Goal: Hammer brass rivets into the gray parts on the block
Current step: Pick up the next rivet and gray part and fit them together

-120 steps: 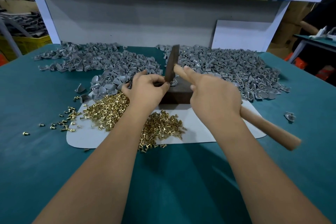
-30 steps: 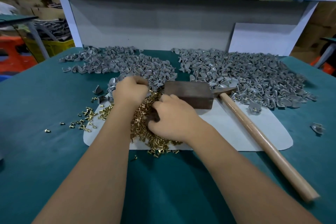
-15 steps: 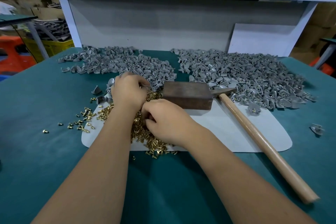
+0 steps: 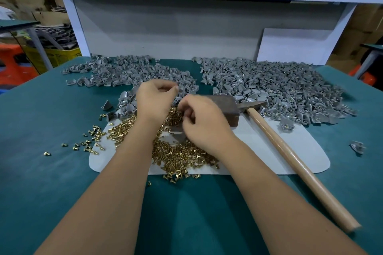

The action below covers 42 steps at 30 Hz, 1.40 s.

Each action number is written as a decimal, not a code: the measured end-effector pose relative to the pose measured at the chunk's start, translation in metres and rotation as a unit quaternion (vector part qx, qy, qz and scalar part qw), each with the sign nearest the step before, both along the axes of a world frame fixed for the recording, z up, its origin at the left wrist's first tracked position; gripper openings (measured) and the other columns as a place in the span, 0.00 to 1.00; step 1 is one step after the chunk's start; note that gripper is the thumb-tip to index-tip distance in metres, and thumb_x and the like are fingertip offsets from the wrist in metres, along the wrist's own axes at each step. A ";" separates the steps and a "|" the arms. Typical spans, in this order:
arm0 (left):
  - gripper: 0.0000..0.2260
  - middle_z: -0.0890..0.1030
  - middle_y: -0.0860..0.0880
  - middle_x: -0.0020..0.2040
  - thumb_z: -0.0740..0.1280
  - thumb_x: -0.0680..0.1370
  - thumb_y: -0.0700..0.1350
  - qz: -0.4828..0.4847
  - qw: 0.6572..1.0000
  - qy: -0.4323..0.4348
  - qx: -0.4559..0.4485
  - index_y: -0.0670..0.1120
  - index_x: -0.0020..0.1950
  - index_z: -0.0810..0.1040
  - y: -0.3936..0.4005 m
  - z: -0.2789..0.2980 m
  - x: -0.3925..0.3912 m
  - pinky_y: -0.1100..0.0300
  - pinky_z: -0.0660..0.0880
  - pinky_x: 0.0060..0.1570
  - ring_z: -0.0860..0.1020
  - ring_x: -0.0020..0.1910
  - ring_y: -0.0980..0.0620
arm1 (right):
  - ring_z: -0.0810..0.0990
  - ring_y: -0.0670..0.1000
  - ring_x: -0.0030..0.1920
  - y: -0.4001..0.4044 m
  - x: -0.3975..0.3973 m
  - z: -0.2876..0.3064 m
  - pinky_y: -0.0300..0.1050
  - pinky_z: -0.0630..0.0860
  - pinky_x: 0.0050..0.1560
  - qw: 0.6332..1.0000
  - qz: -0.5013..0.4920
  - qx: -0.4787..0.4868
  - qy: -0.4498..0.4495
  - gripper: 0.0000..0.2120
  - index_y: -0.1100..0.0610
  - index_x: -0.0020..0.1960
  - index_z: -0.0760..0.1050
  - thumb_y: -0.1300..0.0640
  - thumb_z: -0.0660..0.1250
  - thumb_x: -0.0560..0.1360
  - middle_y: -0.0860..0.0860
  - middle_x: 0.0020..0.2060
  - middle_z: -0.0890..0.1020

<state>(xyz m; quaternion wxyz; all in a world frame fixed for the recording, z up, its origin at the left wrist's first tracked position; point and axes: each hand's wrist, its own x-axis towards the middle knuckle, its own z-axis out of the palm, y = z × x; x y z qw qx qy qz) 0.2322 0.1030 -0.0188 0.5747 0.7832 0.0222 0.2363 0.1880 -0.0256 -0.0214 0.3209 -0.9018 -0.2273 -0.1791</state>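
Observation:
My left hand [image 4: 154,101] hovers at the near edge of the left heap of gray parts [image 4: 128,72], fingers curled, pinching a small gray part at its fingertips. My right hand [image 4: 204,124] is just right of it, over the pile of brass rivets [image 4: 180,156], fingertips pinched together as on a rivet; the rivet itself is hidden. The dark wooden block [image 4: 227,107] sits behind my right hand, partly covered by it. The hammer [image 4: 290,155] lies on the table, its head beside the block and its wooden handle pointing to the near right.
A white mat [image 4: 310,151] lies under the rivets and block on the teal table [image 4: 51,172]. A second, larger heap of gray parts [image 4: 279,87] fills the back right. Loose rivets [image 4: 89,143] are scattered to the left, and a single gray part [image 4: 357,147] lies far right.
Four seconds ago my right hand held the hammer over the block; it now lies on the table. In the last second both hands lifted from the rivet pile and drew together.

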 end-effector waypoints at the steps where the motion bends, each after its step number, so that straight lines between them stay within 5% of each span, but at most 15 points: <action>1: 0.05 0.83 0.56 0.41 0.72 0.75 0.39 -0.013 1.000 -0.002 0.016 0.50 0.46 0.84 -0.005 0.000 -0.001 0.69 0.76 0.39 0.79 0.38 0.63 | 0.72 0.43 0.47 -0.004 0.003 0.002 0.37 0.72 0.50 0.999 -0.036 0.022 -0.022 0.10 0.50 0.48 0.74 0.65 0.65 0.73 0.38 0.41 0.72; 6: 0.11 0.82 0.60 0.40 0.71 0.76 0.38 -0.050 0.998 0.002 0.033 0.56 0.43 0.82 -0.026 0.000 -0.004 0.72 0.76 0.41 0.80 0.42 0.65 | 0.76 0.46 0.49 -0.036 0.018 0.003 0.46 0.76 0.55 0.969 -0.174 0.168 -0.044 0.09 0.53 0.50 0.78 0.66 0.65 0.75 0.45 0.46 0.77; 11: 0.12 0.82 0.61 0.40 0.71 0.76 0.40 -0.056 0.998 -0.003 0.035 0.58 0.41 0.81 -0.023 -0.007 -0.002 0.70 0.76 0.45 0.80 0.42 0.64 | 0.76 0.47 0.48 -0.050 0.025 -0.005 0.42 0.74 0.55 0.957 -0.220 0.188 -0.013 0.10 0.54 0.51 0.80 0.66 0.64 0.76 0.50 0.49 0.80; 14: 0.09 0.80 0.59 0.39 0.70 0.77 0.44 -0.037 0.995 -0.009 0.088 0.59 0.44 0.81 -0.022 -0.009 -0.001 0.73 0.72 0.37 0.78 0.41 0.61 | 0.77 0.48 0.50 -0.047 0.026 -0.005 0.42 0.73 0.56 0.960 -0.223 0.168 -0.023 0.10 0.56 0.53 0.81 0.65 0.65 0.76 0.50 0.51 0.81; 19: 0.06 0.80 0.55 0.38 0.66 0.80 0.47 -0.014 0.993 0.004 0.116 0.54 0.53 0.82 -0.025 -0.014 0.002 0.45 0.76 0.54 0.77 0.55 0.41 | 0.77 0.50 0.52 -0.046 0.025 -0.006 0.45 0.74 0.55 0.965 -0.213 0.150 -0.007 0.09 0.55 0.52 0.82 0.63 0.65 0.77 0.50 0.51 0.81; 26: 0.12 0.83 0.50 0.46 0.62 0.81 0.54 0.020 0.985 0.045 0.162 0.53 0.55 0.83 -0.019 -0.013 0.002 0.47 0.70 0.61 0.71 0.63 0.41 | 0.77 0.49 0.47 -0.046 0.026 -0.007 0.45 0.74 0.51 0.965 -0.200 0.172 -0.001 0.04 0.55 0.46 0.81 0.61 0.67 0.76 0.49 0.45 0.80; 30: 0.14 0.82 0.53 0.50 0.59 0.81 0.45 -0.014 0.995 0.046 0.086 0.56 0.62 0.79 -0.017 -0.013 -0.001 0.41 0.75 0.58 0.74 0.60 0.34 | 0.76 0.48 0.44 -0.046 0.027 -0.009 0.48 0.75 0.49 0.965 -0.192 0.177 -0.003 0.03 0.53 0.42 0.79 0.59 0.70 0.74 0.47 0.41 0.78; 34: 0.19 0.80 0.56 0.53 0.61 0.77 0.37 -0.078 0.995 0.031 0.061 0.58 0.61 0.79 -0.019 -0.010 -0.001 0.55 0.78 0.40 0.79 0.46 0.48 | 0.76 0.48 0.43 -0.046 0.028 -0.009 0.50 0.75 0.50 0.966 -0.189 0.174 -0.001 0.04 0.51 0.41 0.79 0.57 0.71 0.73 0.46 0.39 0.78; 38: 0.12 0.81 0.58 0.50 0.68 0.76 0.41 -0.093 0.991 0.032 0.090 0.56 0.55 0.82 -0.023 -0.012 0.000 0.48 0.79 0.53 0.78 0.55 0.50 | 0.77 0.48 0.44 -0.047 0.028 -0.008 0.48 0.76 0.49 0.961 -0.200 0.191 0.003 0.04 0.52 0.44 0.81 0.59 0.69 0.75 0.48 0.43 0.81; 42: 0.11 0.81 0.55 0.47 0.70 0.77 0.47 -0.091 0.993 0.020 0.072 0.54 0.60 0.80 -0.022 -0.012 0.000 0.52 0.79 0.51 0.79 0.52 0.51 | 0.77 0.47 0.45 -0.047 0.029 -0.009 0.45 0.75 0.49 0.960 -0.205 0.193 0.001 0.05 0.52 0.45 0.81 0.60 0.68 0.75 0.49 0.45 0.81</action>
